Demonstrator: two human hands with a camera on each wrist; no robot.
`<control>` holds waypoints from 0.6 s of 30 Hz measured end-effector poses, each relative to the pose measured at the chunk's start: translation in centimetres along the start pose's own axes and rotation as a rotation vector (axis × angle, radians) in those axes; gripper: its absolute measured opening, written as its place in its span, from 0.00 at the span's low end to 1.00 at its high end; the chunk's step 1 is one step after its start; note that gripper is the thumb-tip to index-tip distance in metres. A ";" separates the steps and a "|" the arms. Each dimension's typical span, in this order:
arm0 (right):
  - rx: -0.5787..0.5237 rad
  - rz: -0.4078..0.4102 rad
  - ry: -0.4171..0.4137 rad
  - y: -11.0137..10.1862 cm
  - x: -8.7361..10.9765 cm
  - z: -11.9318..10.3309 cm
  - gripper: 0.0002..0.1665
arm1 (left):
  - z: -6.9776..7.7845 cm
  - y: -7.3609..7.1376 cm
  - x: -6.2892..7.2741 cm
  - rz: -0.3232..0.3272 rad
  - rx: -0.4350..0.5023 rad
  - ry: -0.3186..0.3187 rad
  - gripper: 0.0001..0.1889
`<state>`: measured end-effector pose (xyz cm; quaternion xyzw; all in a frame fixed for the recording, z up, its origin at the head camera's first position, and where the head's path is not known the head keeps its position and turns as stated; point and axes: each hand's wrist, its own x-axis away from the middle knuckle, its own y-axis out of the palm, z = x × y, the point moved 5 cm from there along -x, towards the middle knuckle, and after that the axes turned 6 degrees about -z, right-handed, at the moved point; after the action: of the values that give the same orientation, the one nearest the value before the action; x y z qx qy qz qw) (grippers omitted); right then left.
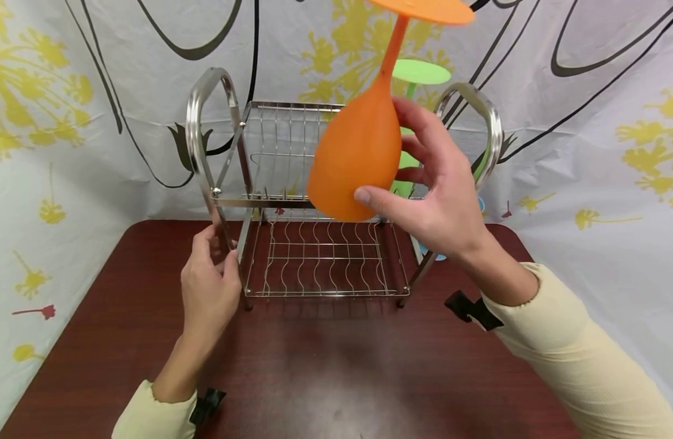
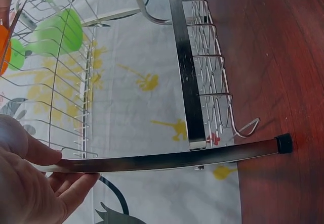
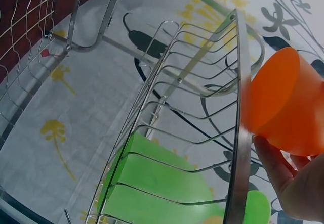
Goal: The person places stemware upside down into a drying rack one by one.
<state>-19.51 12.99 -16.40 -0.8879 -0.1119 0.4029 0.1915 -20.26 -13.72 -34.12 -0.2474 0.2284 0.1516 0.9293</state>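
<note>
1. My right hand (image 1: pixel 441 189) was partly closed around the bowl of a matte orange, plastic-looking stemmed goblet (image 1: pixel 355 158), thumb on the near side close to the rim, fingers curled behind its right side.
2. The goblet hung upside down to the left of my palm, its stem and flat round foot rising above my fingers. It was just beside the upper tier's front bar of a shiny silver, two-tier metal dish rack (image 1: pixel 265 202); I couldn't tell whether they touched.
3. My left hand (image 1: pixel 211 283) gripped the rack's flat metal left leg (image 2: pixel 147 162) between thumb and fingers, well apart from the goblet.
4. Behind my right hand, a light-green stemmed goblet (image 1: pixel 421 72) stood upside down on the upper tier.
5. The rack stood on a dark reddish-brown table (image 1: pixel 325 378).
</note>
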 end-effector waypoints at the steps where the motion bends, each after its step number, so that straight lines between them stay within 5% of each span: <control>1: 0.006 -0.001 0.011 0.0 -0.2 0.1 0.45 | 0.0 0.0 0.0 -0.002 -0.005 0.005 0.19; 11: 0.125 -0.016 0.178 0.6 -2.0 1.6 0.49 | 0.0 -0.1 -0.1 -0.014 -0.029 0.028 0.19; 18: 0.184 -0.004 0.209 0.9 -2.5 2.9 0.50 | -0.1 0.0 -0.1 -0.015 -0.053 0.026 0.20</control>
<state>-23.25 12.02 -16.84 -0.9036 -0.0557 0.3165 0.2834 -20.38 -13.83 -34.15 -0.2758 0.2344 0.1475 0.9205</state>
